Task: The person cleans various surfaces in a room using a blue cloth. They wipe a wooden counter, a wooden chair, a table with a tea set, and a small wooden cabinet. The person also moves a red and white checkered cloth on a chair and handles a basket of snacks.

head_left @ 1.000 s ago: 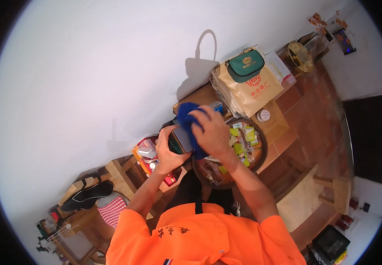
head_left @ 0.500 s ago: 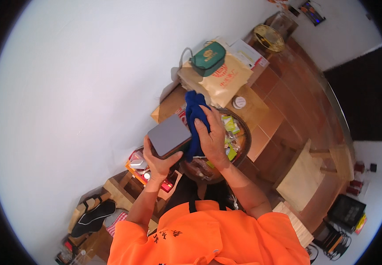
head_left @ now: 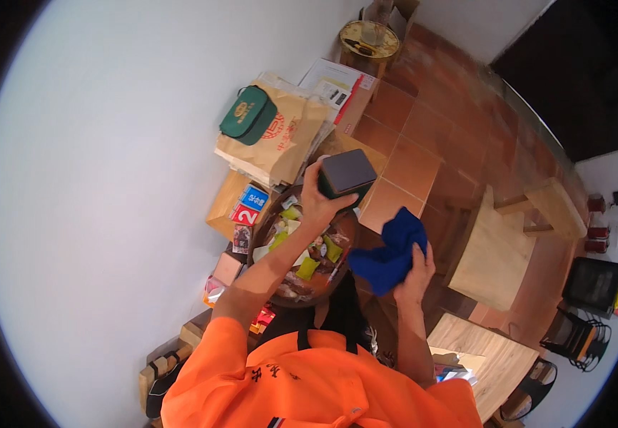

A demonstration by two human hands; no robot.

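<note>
My left hand (head_left: 317, 207) is closed around a box-shaped tin (head_left: 350, 173) with a flat grey top and dark green sides, held above the far right part of a round basket (head_left: 253, 251). Small green and clear packets (head_left: 307, 268) lie inside that basket. To the right, my right hand (head_left: 414, 279) grips a crumpled blue cloth (head_left: 392, 250), which hangs apart from the tin. Part of the basket is hidden behind my left forearm.
Beyond the basket, a green zipped case (head_left: 249, 114) lies on tan paper bags (head_left: 303, 125). Small blue and red boxes (head_left: 254, 197) stand beside the basket, near the wall. A wooden chair (head_left: 498, 267) is at the right, with a wooden table (head_left: 477, 346) nearer me.
The tin has moved right and away from the wall. My right hand has drawn the blue cloth off to the right, away from the tin. The view has shifted as well.
</note>
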